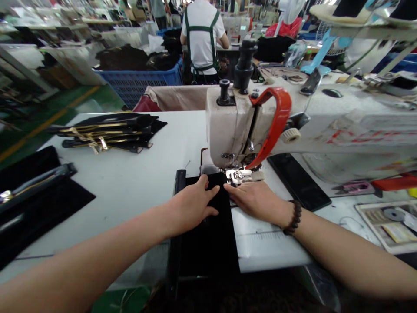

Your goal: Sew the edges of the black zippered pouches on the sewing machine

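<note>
A black fabric piece (pixel 208 230) lies on the white table, its far end under the presser foot (pixel 243 174) of a cream sewing machine (pixel 234 126) with a red guard. My left hand (pixel 192 202) lies flat on the fabric, fingers stretched toward the needle. My right hand (pixel 254 198), with a bead bracelet on its wrist, rests flat at the fabric's right edge just in front of the presser foot. Neither hand grips anything.
A stack of black strips with gold zippers (pixel 107 130) lies at the back left. More black pieces (pixel 35 195) sit at the left edge. A tray of small parts (pixel 387 221) is at the right. A person in a green apron (pixel 202 39) stands behind a blue crate (pixel 140 82).
</note>
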